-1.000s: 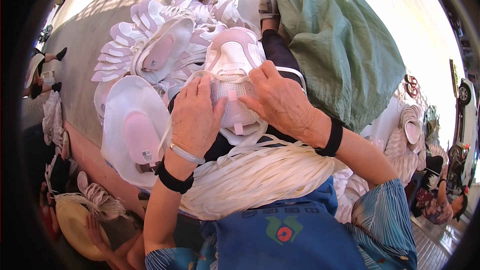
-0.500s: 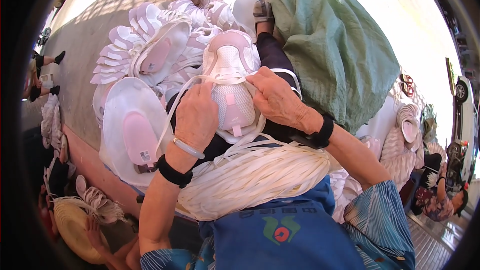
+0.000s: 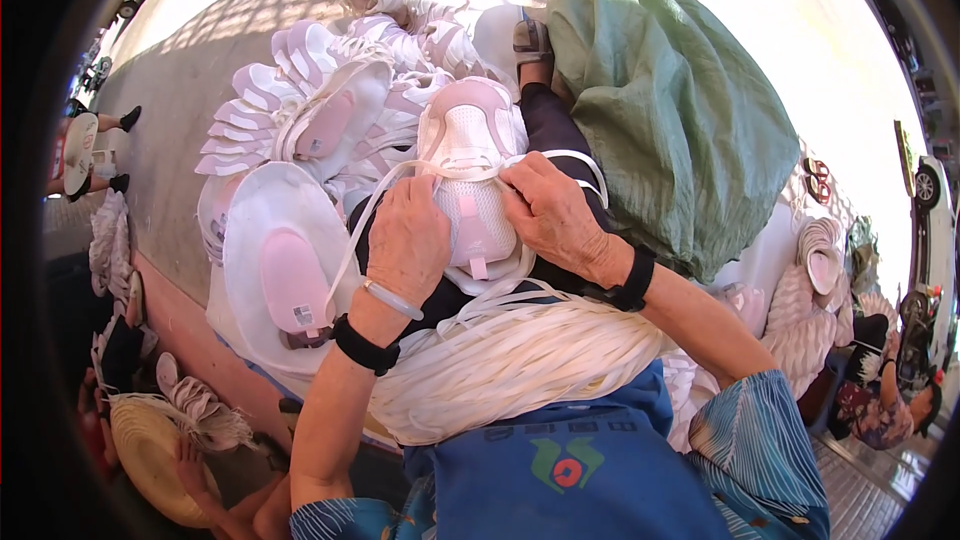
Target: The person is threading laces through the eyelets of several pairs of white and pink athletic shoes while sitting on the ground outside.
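Note:
A pink-and-white shoe upper (image 3: 466, 135) rests on my lap, its toe pointing away and its mesh tongue toward me. My left hand (image 3: 408, 240) is closed at the left edge of its opening, pinching a flat white shoelace (image 3: 366, 222). At the right edge, my right hand (image 3: 558, 215) pinches the same shoelace, which runs across the upper between both hands and loops out over my right thigh. Fingertips hide the eyelets. Below my wrists lies a thick bundle of cream-white laces (image 3: 515, 362), across the blue apron (image 3: 570, 470).
Stacked shoe uppers (image 3: 255, 105) lie at the left, beside a white upper with a pink insole (image 3: 296, 275). A large green cloth sack (image 3: 670, 120) stands to the right. Other people sit at both sides, one by a straw hat (image 3: 150, 455). More uppers (image 3: 800, 330) are piled at right.
The view has shifted slightly, so the scene sits a little lower and to the right. Both hands remain pinched on the shoelace at the upper, with only small finger movement.

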A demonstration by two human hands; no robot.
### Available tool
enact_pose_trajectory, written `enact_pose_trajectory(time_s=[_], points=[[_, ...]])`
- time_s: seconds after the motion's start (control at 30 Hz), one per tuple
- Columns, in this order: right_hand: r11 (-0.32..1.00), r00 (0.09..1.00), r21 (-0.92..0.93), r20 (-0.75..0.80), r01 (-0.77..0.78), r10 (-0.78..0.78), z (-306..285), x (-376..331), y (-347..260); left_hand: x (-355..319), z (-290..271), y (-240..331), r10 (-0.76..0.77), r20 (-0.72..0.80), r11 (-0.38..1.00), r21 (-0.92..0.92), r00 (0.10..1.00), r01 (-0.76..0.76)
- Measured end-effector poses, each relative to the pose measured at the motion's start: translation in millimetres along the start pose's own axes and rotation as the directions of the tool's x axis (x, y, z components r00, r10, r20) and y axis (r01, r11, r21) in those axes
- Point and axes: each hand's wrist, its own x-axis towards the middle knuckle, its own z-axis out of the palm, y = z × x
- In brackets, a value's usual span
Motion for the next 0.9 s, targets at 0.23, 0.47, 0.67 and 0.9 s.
enact_pose_trajectory(time_s=[0.23, 0.47, 0.67, 0.9], points=[[0.93, 0.98, -0.341, 0.187, 0.135, -0.073, -6, 1, -22, -1, -1, -5, -0.006, 0.013, 0.998, -0.07, 1.0, 0.006], [0.587, 0.926, -0.717, 0.284, 0.377, -0.248, 5, 21, -35, -8, -3, 0, -0.005, 0.008, 0.998, -0.062, 1.0, 0.006], [0.735, 0.884, -0.497, 0.325, 0.462, -0.336, -2, 32, -32, -6, 4, -7, -0.001, 0.01, 0.999, -0.035, 1.0, 0.002], [0.983, 0.974, -0.13, 0.206, 0.127, -0.099, 12, 22, -75, -8, -9, -16, 0.042, -0.094, 0.978, -0.198, 0.995, -0.06]])
